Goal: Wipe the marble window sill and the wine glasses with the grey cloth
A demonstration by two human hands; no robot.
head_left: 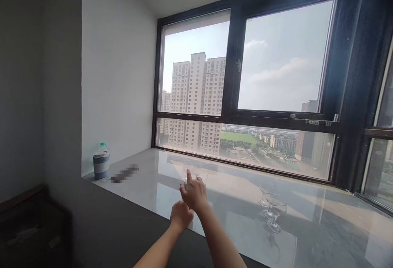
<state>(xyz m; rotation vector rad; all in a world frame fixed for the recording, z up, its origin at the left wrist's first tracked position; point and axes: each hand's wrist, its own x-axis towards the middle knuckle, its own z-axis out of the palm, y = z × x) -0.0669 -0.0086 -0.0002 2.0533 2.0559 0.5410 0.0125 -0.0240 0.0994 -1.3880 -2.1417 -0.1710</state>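
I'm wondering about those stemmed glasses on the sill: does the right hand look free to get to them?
Probably yes. The right hand hovers over the sill, and the glasses stand further right with only bare marble between; the left hand sits behind it, out of the way.

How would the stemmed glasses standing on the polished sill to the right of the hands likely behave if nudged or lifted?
The stemmed glasses look like thin clear glass, so probably fragile and light. Bowls on narrow stems suggest they tip easily if pushed high up. The glossy stone sill probably lets their feet slide, and they stand clustered, so one may knock another.
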